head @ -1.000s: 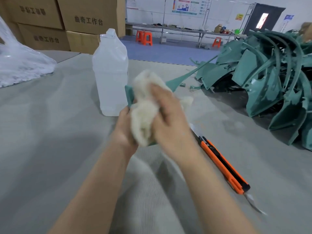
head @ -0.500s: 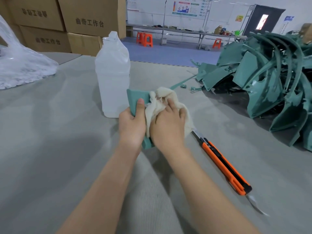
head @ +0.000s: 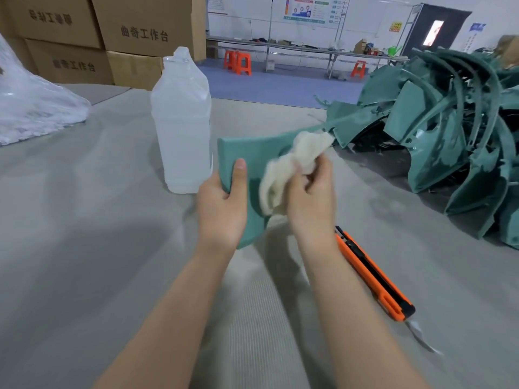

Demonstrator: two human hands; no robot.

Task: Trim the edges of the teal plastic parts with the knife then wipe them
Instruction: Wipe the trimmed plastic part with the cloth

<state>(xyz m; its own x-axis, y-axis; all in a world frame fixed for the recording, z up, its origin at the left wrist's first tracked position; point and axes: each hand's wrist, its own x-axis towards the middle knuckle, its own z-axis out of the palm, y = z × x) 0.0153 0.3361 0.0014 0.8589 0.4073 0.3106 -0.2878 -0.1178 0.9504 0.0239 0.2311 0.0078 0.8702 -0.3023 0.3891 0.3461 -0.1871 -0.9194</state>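
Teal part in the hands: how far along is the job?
Trimming looks done for this teal part: the knife lies on the table. In hand: the left hand holds it, the right hand wipes it with a cloth. Left: perhaps the pile of teal parts beside it; their state I cannot tell.

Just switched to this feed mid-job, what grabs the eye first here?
Centre frame, the left hand holds a teal plastic part while the right hand holds a white cloth against it. A pile of teal parts fills the right side. An orange knife lies on the table beside the right forearm; a translucent bottle stands left of the hands.
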